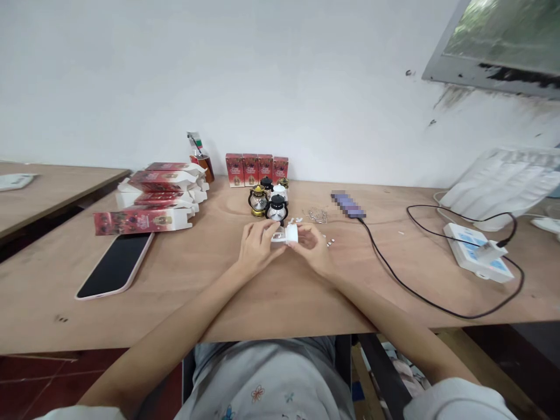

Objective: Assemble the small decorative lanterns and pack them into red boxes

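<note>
Both my hands meet over the middle of the wooden table (271, 303). My left hand (256, 248) and my right hand (315, 248) are closed on a small white plastic part (286, 234) held between them. Just beyond stand small toy lanterns (268, 203), one gold and others black. Tiny white bits (329, 241) and a heap of thin wire pieces (318, 216) lie to the right of my hands.
Flattened red and white cartons (153, 198) are stacked at the left, with a phone (116, 265) face down in front. Red boxes (256, 168) and a bottle (201, 154) stand by the wall. A black cable (394, 268) runs to a white power strip (476, 252).
</note>
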